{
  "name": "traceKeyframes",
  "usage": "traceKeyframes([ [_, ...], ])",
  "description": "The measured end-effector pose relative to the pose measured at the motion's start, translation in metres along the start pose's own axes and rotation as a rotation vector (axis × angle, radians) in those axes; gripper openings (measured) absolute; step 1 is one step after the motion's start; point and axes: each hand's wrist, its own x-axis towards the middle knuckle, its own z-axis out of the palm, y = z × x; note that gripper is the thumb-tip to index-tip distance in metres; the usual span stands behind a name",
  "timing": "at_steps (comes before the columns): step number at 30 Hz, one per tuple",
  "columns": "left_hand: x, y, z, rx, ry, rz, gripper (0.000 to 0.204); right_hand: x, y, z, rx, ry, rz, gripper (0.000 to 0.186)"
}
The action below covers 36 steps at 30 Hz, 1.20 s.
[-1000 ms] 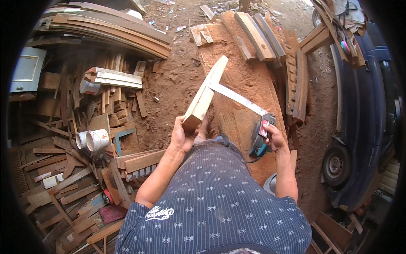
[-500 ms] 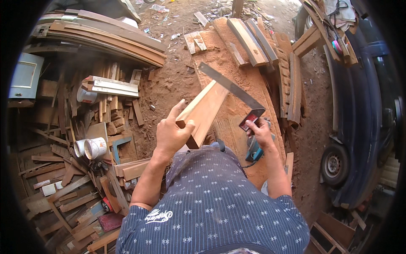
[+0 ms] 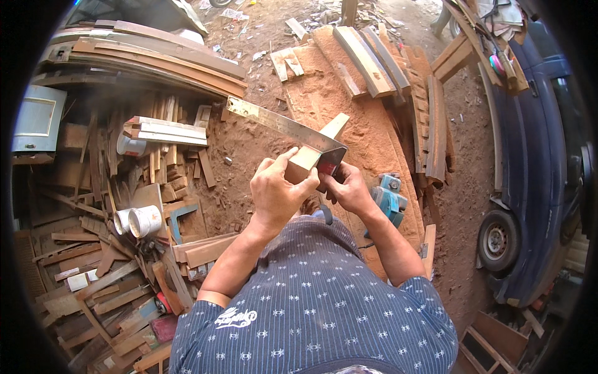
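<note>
My left hand point(image 3: 273, 190) grips the near end of a pale wooden block point(image 3: 304, 159), its thumb and fingers on either side. My right hand point(image 3: 349, 190) is closed on the dark, red-marked handle of a try square point(image 3: 280, 124). The handle sits against the block's right side. The metal blade lies across the block and reaches out to the upper left. Both hands are close together in front of my body, the thumbs almost meeting. The block's narrow far end shows beyond the blade; part of its underside is hidden by my fingers.
A teal power tool point(image 3: 389, 202) lies to the right on a sawdust-covered board point(image 3: 367, 149). Several beams point(image 3: 364, 62) lie at its far end. Stacked planks point(image 3: 156, 53), white buckets point(image 3: 144, 220) and scrap wood fill the left. A dark blue vehicle point(image 3: 529, 162) stands at right.
My right hand has brought the try square left onto the block, and its blade has swung further left. The block has turned, its near end now higher and facing me. The hands are closer together.
</note>
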Motion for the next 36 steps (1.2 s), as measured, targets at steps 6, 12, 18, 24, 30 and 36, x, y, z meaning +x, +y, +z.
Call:
traceKeyframes([
  [6,0.006,-0.006,0.000,0.000,0.032,0.004,0.049,0.008,0.000,0.005,-0.058,0.010,0.013,0.024],
  [12,0.020,-0.014,-0.005,0.007,0.007,-0.012,0.049,0.024,0.002,0.012,0.029,0.049,-0.057,0.024],
  [18,0.024,-0.029,-0.008,-0.169,-0.087,-0.121,0.050,0.077,0.064,-0.038,0.093,0.288,0.035,0.021],
  [24,0.043,-0.040,-0.016,-0.180,-0.159,-0.053,0.050,0.147,0.147,-0.102,0.057,0.325,0.166,0.020],
  [30,0.068,-0.055,-0.020,-0.205,-0.142,-0.050,0.052,0.181,0.139,-0.102,-0.063,0.213,0.238,0.017],
  [36,0.081,-0.072,-0.021,-0.221,-0.127,-0.057,0.051,0.191,0.131,-0.102,-0.108,0.177,0.270,0.018],
])
